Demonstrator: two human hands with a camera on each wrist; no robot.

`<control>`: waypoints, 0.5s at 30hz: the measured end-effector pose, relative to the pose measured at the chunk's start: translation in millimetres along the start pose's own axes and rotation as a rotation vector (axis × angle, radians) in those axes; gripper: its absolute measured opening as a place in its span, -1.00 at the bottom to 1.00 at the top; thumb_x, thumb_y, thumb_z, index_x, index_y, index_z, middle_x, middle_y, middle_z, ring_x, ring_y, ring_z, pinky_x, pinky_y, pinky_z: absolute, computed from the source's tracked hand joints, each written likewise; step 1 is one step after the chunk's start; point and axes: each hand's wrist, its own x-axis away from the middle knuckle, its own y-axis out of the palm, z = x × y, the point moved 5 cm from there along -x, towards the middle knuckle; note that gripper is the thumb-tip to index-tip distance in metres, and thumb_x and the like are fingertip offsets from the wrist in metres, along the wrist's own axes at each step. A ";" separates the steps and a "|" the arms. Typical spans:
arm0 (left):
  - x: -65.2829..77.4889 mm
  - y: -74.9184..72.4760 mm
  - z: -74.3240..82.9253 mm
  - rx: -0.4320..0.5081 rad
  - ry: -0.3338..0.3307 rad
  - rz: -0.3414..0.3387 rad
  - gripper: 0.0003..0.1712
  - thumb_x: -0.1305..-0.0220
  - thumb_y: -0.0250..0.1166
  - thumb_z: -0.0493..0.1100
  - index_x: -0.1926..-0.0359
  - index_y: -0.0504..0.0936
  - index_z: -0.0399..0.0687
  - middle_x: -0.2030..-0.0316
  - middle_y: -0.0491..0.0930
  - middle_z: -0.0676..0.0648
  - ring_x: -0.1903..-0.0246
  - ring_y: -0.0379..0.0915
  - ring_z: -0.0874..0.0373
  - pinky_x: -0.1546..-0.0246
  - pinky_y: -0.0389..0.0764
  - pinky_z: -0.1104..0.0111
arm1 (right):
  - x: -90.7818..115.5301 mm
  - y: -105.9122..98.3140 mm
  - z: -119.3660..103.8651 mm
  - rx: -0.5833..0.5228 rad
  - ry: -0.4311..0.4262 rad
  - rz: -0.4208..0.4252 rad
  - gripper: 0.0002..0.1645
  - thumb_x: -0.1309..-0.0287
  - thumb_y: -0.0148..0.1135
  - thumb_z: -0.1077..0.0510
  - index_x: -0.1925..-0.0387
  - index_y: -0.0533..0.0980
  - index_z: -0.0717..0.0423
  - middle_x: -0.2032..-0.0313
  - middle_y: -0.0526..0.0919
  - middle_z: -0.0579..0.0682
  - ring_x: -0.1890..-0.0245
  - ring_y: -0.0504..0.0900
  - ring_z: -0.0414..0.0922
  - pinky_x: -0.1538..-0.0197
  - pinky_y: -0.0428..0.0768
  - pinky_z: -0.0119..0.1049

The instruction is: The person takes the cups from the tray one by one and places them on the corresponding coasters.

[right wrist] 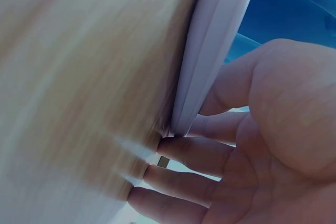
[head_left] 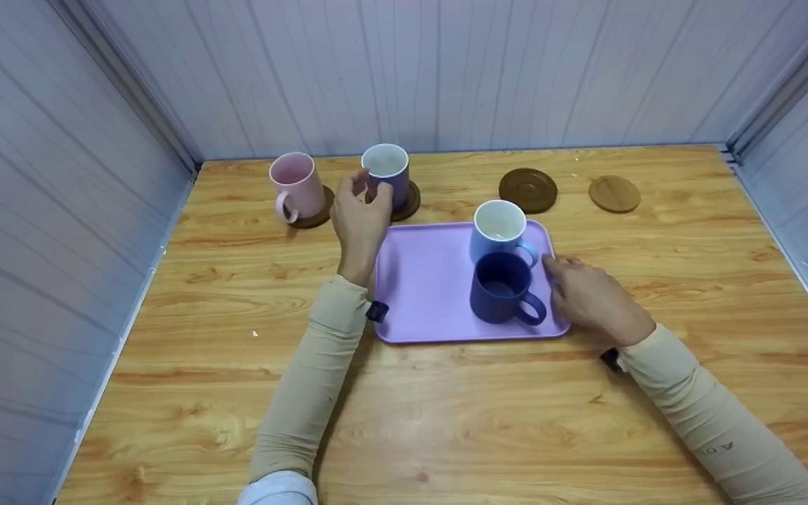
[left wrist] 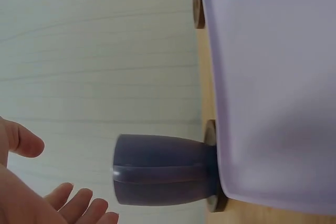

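In the head view my left hand [head_left: 362,221] is beside a purple mug [head_left: 395,184] that stands on a dark round coaster [head_left: 414,200]. The left wrist view shows a gap between those spread fingers and the mug's rim. My right hand [head_left: 590,294] is at the right edge of a lilac tray [head_left: 425,280]. Its thumb [right wrist: 228,90] reaches over the tray's rim, while the other fingertips rest low on the tabletop at the outer side. On the tray's right half stand a light blue mug [head_left: 488,242] and a navy mug [head_left: 495,298], handles toward the right.
Left of the purple mug, a pink mug [head_left: 302,186] stands on another dark coaster [head_left: 316,216]. A bare dark coaster [head_left: 528,191] and a lighter wooden coaster [head_left: 614,193] lie at the back right. Pale panel walls [head_left: 404,77] enclose the wooden table [head_left: 481,421] behind and at both sides.
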 end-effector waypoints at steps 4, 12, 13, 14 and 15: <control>7.9 -2.6 14.4 0.026 0.068 -0.017 -0.51 -0.24 0.27 -0.12 -0.20 0.63 -0.11 -0.18 0.65 -0.11 -0.23 0.52 0.08 -0.22 0.56 0.19 | 0.5 -0.2 -0.3 0.000 -0.010 0.013 -0.36 -0.34 0.06 0.24 -0.41 0.36 0.41 -0.31 0.49 0.42 -0.30 0.48 0.40 -0.22 0.49 0.35; 28.1 -7.6 42.0 0.039 0.206 -0.027 -0.56 -0.19 0.26 -0.18 -0.12 0.70 -0.02 -0.06 0.71 -0.11 0.01 0.60 0.04 -0.02 0.60 0.14 | 0.0 0.3 -1.1 0.010 0.004 0.015 -0.40 -0.37 0.02 0.24 -0.40 0.38 0.37 -0.30 0.51 0.41 -0.29 0.50 0.37 -0.15 0.51 0.39; 31.1 -7.3 44.7 0.038 0.216 -0.034 -0.57 -0.19 0.26 -0.18 -0.11 0.71 -0.02 -0.05 0.72 -0.10 0.03 0.61 0.07 -0.01 0.61 0.16 | 0.1 0.4 -0.9 0.009 0.007 0.013 -0.39 -0.37 0.02 0.24 -0.40 0.38 0.37 -0.30 0.51 0.40 -0.29 0.50 0.37 -0.15 0.51 0.39; 34.1 -6.8 47.4 0.041 0.228 -0.042 -0.58 -0.19 0.26 -0.19 -0.10 0.72 -0.03 -0.04 0.72 -0.10 0.02 0.61 0.09 -0.03 0.61 0.18 | 0.2 0.4 -1.0 0.010 0.009 0.011 -0.39 -0.37 0.02 0.24 -0.40 0.38 0.37 -0.31 0.50 0.40 -0.29 0.50 0.37 -0.16 0.51 0.39; 37.3 -6.4 50.2 0.043 0.240 -0.050 -0.59 -0.20 0.26 -0.20 -0.09 0.73 -0.05 -0.03 0.73 -0.09 0.00 0.60 0.13 -0.07 0.60 0.18 | 0.3 0.5 -1.0 0.011 0.009 0.009 -0.39 -0.37 0.02 0.24 -0.40 0.37 0.37 -0.31 0.50 0.40 -0.29 0.50 0.37 -0.15 0.51 0.40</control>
